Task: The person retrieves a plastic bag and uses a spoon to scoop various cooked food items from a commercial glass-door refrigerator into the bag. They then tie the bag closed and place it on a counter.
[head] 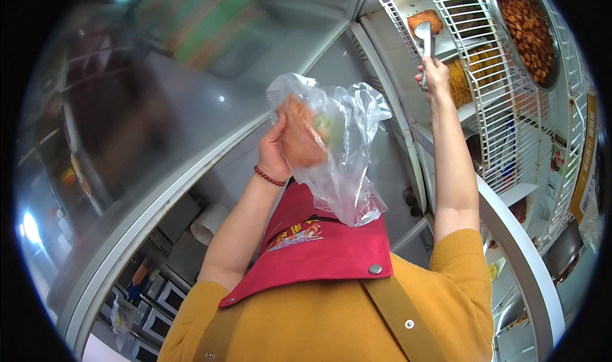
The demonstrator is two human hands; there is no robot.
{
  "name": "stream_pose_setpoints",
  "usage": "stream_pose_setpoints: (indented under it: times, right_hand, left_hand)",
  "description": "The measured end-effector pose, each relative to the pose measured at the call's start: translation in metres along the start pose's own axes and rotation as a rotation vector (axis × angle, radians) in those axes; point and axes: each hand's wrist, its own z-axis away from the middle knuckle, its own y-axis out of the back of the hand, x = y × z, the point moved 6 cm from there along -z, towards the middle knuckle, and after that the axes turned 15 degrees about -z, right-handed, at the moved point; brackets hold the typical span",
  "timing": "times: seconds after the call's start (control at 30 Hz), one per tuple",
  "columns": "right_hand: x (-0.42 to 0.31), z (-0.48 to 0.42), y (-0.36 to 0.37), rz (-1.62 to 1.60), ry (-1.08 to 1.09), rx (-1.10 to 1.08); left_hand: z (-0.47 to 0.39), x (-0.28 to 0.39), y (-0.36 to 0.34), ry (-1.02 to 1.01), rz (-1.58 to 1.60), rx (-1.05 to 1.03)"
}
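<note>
A clear plastic bag hangs from my left hand, whose fingers close on the side of it. Through the film an orange-brown piece of food shows, with something pale green beside it, too blurred to name. Reaching up to the right, my right hand grips metal serving tongs. Their rounded end lies over a browned, fried-looking piece of food on a white tray. Whether the tongs touch that piece I cannot tell.
White wire racks line the refrigerated-looking cabinet at right. Yellow crumbed food lies near my right wrist, and a metal bowl of brown chunks stands on a rack. A glass door with a pale frame crosses the left side.
</note>
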Motion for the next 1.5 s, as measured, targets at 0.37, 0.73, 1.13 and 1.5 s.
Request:
stream_pose_setpoints:
  times: [0.37,0.73,1.13,1.5]
  right_hand:
    - [-0.013,0.011,-0.009,0.021,0.198,0.155]
    - [-0.033,0.001,-0.056,0.102,0.212,0.128]
    - [-0.048,-0.023,-0.064,0.084,0.280,0.021]
    - [-0.003,0.040,-0.004,-0.131,0.010,0.119]
  left_hand:
    - [0.000,-0.008,0.002,0.056,-0.019,-0.067]
    - [0.001,-0.004,0.011,0.058,-0.001,-0.072]
    - [0.001,0.000,0.022,0.075,-0.047,-0.032]
    - [-0.002,-0.003,0.019,0.065,-0.005,-0.029]
